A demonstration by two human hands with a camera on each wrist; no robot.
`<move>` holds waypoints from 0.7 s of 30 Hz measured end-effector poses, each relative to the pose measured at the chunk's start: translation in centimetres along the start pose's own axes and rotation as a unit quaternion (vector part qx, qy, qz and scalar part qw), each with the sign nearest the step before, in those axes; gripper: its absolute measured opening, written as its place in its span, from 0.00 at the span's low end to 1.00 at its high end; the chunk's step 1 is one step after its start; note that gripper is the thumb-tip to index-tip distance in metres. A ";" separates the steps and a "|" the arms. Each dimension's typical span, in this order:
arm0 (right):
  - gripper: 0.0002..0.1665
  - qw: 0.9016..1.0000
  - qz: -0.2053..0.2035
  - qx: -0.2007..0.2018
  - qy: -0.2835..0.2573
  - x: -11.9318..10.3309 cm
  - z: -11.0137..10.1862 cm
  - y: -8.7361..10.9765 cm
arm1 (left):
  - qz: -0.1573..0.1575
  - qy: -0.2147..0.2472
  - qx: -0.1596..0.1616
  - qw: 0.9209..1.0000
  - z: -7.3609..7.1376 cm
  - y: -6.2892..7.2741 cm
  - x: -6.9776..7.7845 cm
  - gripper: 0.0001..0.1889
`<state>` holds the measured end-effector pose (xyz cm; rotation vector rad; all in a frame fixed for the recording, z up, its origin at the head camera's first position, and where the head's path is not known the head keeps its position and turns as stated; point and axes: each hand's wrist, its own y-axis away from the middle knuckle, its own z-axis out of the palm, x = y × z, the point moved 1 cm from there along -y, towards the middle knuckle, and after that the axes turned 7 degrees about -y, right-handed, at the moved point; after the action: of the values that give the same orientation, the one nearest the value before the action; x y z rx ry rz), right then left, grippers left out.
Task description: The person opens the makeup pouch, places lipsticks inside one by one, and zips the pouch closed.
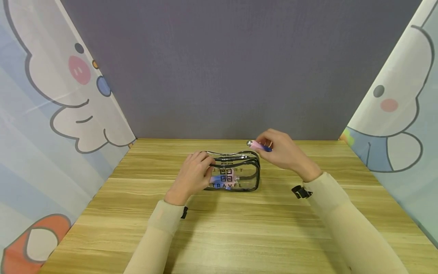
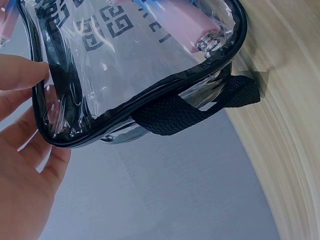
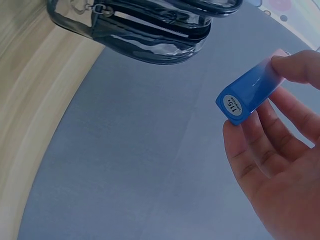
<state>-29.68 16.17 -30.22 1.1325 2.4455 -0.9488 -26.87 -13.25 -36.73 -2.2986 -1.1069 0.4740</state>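
A clear travel pouch [image 1: 249,174] with black piping and "TRAVEL" lettering stands on the table. My left hand [image 1: 194,172] pinches its upper left edge between thumb and fingers, as the left wrist view [image 2: 22,135] confirms. Through the plastic shows at least one pink-and-blue tube [image 2: 187,22] with a silvery end. Right of the pouch and a little above it, my right hand [image 1: 281,151] holds a pink-and-blue lipstick [image 3: 250,92] by thumb and fingers, apart from the pouch. Its blue end bears a round white label. The pouch's zipper [image 3: 150,22] seems parted in the right wrist view.
The pouch sits near the back of a wood-grain table [image 1: 219,232]. Behind it rises a dark grey panel [image 1: 219,76]. Cartoon-printed sheets [image 1: 37,125] flank both sides. A black strap loop [image 2: 165,114] projects from the pouch's end.
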 end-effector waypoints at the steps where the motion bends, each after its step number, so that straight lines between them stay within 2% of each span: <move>1: 0.11 1.000 -0.001 -0.001 0.001 -0.1 0.0 -0.1 | 0.000 0.000 0.000 1.000 0.0 0.0 0.0 0.05; 21: 0.13 0.999 -0.015 -0.028 0.019 -1.6 0.5 -2.0 | -0.008 0.003 -0.003 1.000 0.1 0.0 0.1 0.06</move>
<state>-30.13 13.95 -28.93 1.1074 2.5100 -0.8690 -26.90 -13.12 -36.80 -2.2932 -1.1247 0.4574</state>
